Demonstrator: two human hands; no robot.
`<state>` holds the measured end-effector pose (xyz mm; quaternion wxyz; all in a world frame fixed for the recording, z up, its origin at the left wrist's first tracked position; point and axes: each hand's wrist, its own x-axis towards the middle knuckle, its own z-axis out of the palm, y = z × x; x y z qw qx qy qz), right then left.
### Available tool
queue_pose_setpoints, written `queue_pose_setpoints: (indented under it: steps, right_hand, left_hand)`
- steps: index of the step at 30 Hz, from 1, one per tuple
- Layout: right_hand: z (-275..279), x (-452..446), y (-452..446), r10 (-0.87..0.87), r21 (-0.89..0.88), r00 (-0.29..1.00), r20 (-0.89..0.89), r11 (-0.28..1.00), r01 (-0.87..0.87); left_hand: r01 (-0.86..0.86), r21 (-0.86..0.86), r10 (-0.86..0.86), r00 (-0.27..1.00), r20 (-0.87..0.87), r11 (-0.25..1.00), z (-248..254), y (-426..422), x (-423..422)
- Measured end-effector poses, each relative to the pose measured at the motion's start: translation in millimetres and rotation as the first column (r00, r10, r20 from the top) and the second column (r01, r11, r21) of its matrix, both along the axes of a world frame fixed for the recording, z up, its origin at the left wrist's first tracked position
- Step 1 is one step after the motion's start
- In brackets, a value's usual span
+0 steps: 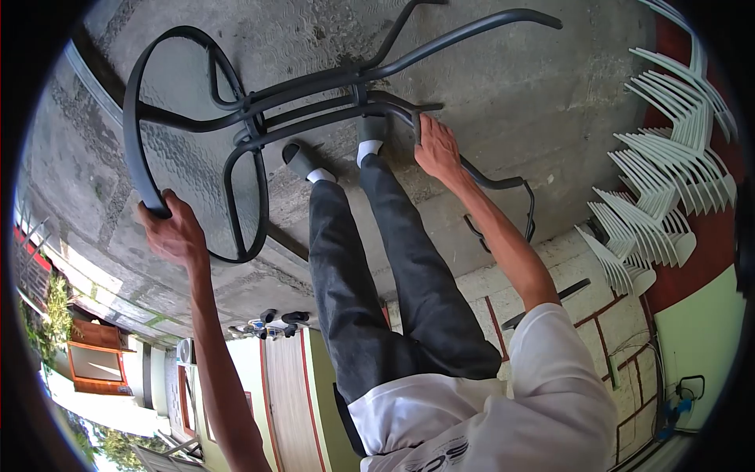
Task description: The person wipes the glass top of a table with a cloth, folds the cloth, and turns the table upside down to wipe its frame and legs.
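Note:
A table with a round glass top (189, 126) and dark tubular metal legs (464, 33) lies tipped on its side, legs pointing to the right. My left hand (174, 228) is closed around the dark rim of the glass top at its lower left edge. Farther right, my right hand (439, 148) grips one of the lower dark metal legs, fingers wrapped over the tube. Both of my feet, in dark slippers, stand beside the table's middle.
Stacks of white plastic chairs (668, 141) stand at the right on a dark red surface. Several shoes (275, 322) lie near a doorway below. A blue object (675, 409) sits at the lower right. The ground is grey concrete (503, 86).

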<state>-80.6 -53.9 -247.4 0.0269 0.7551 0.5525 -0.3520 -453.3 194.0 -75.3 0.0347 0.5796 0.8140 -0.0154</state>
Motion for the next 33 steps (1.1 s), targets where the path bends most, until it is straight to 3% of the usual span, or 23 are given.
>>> queue_pose_setpoints:
  steps: [8,14,17,20,21,22,23,24,26,29,32,33]
  right_hand:
    - [129,81,-91,0.180,-0.287,0.979,0.100,0.947,-0.145]
    - [129,123,-125,0.356,-0.330,0.929,0.098,0.893,-0.307]
    - [130,137,-130,0.337,-0.332,0.926,0.172,0.904,-0.268]
    - [110,154,-180,-0.039,-0.253,0.887,0.460,0.952,0.173]
    - [104,161,-208,-0.420,-0.173,0.813,0.404,0.838,0.518]
    - [98,166,-239,-0.738,-0.120,0.597,0.315,0.593,0.796]
    - [93,167,-258,-0.939,-0.107,0.279,0.202,0.262,0.959]
    - [89,165,-266,-0.991,-0.156,0.094,0.094,0.078,0.985]
    - [88,156,-280,-0.949,-0.314,-0.306,-0.075,-0.269,0.910]
    - [73,125,-231,-0.692,-0.423,-0.640,-0.334,-0.497,0.758]
    - [85,77,-149,-0.527,-0.384,-0.722,-0.448,-0.617,0.688]
    - [77,63,-144,-0.554,-0.344,-0.706,-0.442,-0.622,0.704]
  left_hand:
    - [0.039,0.008,-0.039,0.999,-0.008,0.999,0,6,1]
    - [0.004,-0.020,-0.004,1.000,-0.018,1.000,-1,2,-2]
    - [0.008,-0.034,-0.008,1.000,-0.016,0.999,0,2,-2]
    - [0.025,-0.004,-0.025,1.000,-0.011,1.000,1,1,-1]
    - [0.027,-0.003,-0.027,1.000,-0.009,1.000,-1,1,-2]
    - [0.031,-0.001,-0.031,0.999,-0.009,1.000,-1,2,-3]
    - [0.042,0.000,-0.042,0.999,-0.007,0.999,-1,3,-4]
    - [0.051,0.001,-0.051,0.999,-0.005,0.999,-2,2,-5]
    - [0.061,-0.014,-0.061,0.998,-0.005,0.998,-2,1,-9]
    - [0.064,-0.042,-0.064,0.998,-0.003,0.997,-2,0,-11]
    - [0.070,-0.040,-0.070,0.998,-0.007,0.997,1,2,-9]
    - [0.072,-0.034,-0.072,0.997,-0.011,0.997,0,2,-8]
